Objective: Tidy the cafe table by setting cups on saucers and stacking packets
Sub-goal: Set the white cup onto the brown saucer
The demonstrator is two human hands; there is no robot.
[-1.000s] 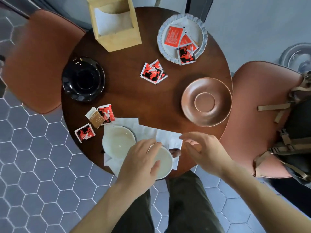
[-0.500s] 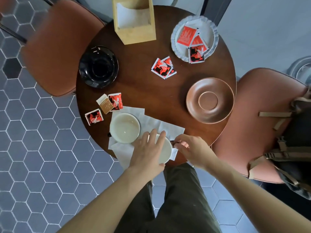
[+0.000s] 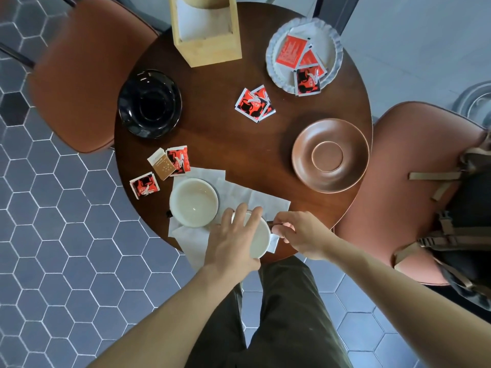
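Cups: two round, smooth white cups on the near edge of the tabletop (image 3: 233, 144) — the near cup (image 3: 259, 239) under the hands, the left cup (image 3: 194, 201) just beside it, its glazed inside bare.
Left hand (image 3: 233, 240): laid flat over the near cup's rim, fingers straight and spread.
Right hand (image 3: 303, 232): fingers curled, pinching the near cup's dark handle at its right side.
Napkins (image 3: 255, 197): thin white paper sheets, creased, spread under both cups and hanging over the near edge.
Saucers: matte brown saucer (image 3: 330, 155) at right with a raised centre ring; glossy black saucer (image 3: 150, 103) at far left.
Packets: flat red-and-black squares — a pair (image 3: 253, 103) mid-table, one (image 3: 144, 185) at near left, one (image 3: 178, 160) touching a tan packet (image 3: 161, 163), several on the scalloped white plate (image 3: 332, 43) at far right.
Around: pale wooden napkin box (image 3: 212, 46) at the far edge; rust-coloured chair (image 3: 79, 75) at left.
Change: a second ago the right hand hovered open beside the cup; it has since closed on the handle.
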